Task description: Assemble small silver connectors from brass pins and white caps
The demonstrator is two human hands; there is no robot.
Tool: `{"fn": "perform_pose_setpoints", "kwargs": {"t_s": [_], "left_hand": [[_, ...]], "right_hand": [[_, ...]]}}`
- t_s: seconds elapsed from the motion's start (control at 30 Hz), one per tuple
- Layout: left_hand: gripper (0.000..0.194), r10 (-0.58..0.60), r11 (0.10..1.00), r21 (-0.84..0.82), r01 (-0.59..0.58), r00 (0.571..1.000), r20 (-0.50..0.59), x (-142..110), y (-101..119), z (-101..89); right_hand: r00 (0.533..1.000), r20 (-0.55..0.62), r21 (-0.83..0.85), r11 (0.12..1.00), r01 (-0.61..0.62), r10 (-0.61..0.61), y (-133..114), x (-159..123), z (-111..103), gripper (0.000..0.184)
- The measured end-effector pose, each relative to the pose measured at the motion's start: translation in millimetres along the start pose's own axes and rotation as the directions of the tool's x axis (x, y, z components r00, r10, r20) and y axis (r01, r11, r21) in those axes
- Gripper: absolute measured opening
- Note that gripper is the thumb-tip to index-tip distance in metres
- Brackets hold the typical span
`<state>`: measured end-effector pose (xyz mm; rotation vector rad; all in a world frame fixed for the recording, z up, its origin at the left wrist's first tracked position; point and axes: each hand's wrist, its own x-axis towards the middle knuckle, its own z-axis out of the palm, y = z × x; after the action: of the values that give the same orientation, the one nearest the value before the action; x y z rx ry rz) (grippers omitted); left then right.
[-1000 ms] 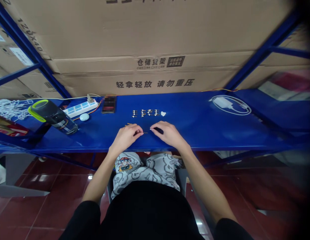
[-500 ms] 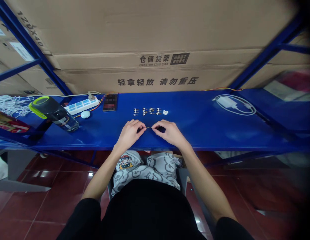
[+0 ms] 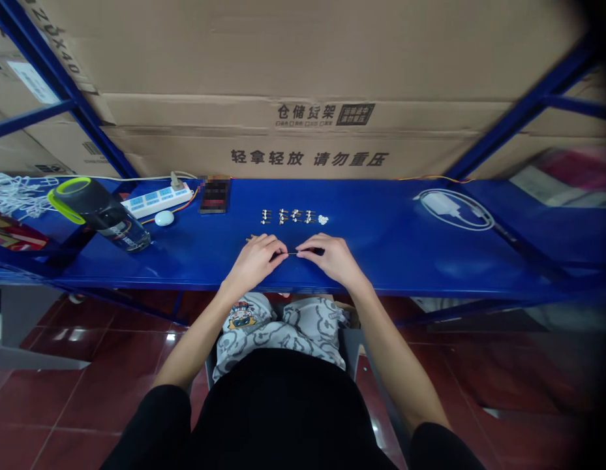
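One bottle (image 3: 109, 219); one power strip (image 3: 158, 200); left hand (image 3: 258, 258) clamped on one thin, straight, brass-toned pin (image 3: 293, 254) over the blue shelf (image 3: 381, 241); four clusters (image 3: 297, 216); one white pile (image 3: 323, 220); right hand's (image 3: 332, 256) fingertips together, now meeting the pin's far end, their hold too small to tell; one charger (image 3: 440, 203).

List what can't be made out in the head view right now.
- Thin stick: ends hidden by fingertips of the left hand and right hand.
- Whatever the right fingertips pinch: too small, covered by fingers.
- Brown sticks: partly behind the left hand.
- Small white-and-brown pieces: too small for joints.
- Dark box: print pixelated.
- Red-and-white bundle: blurred.
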<state>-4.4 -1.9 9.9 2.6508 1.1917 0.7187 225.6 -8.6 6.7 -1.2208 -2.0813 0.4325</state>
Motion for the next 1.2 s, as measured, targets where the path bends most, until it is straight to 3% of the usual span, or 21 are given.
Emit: {"fn": "perform_pose_setpoints", "kwargs": {"t_s": [0.43,0.7,0.9,1.2], "left_hand": [[0.011,0.031,0.998,-0.046,-0.032,0.999,-0.008,-0.1,0.6,-0.6],[0.011,0.012,0.94,-0.342,-0.025,0.999,-0.039,-1.1,-0.8,-6.0],[0.013,-0.008,0.854,-0.52,-0.001,1.0,-0.015,-0.3,0.1,-8.8],[0.012,-0.009,0.788,-0.615,0.033,0.999,0.042,-0.5,8.4,-11.6]], "right_hand": [[0.993,-0.01,0.083,0.989,0.12,-0.12,1.0,-0.1,1.3,0.01],[0.999,-0.009,0.299,0.954,-0.029,0.034,-9.3,-3.8,-5.7,0.017],[0.998,0.019,0.436,0.898,-0.056,0.053,-15.3,-5.2,-9.9,0.015],[0.99,0.088,0.547,0.825,-0.141,0.112,-14.5,-6.5,-15.1,0.015]]}}
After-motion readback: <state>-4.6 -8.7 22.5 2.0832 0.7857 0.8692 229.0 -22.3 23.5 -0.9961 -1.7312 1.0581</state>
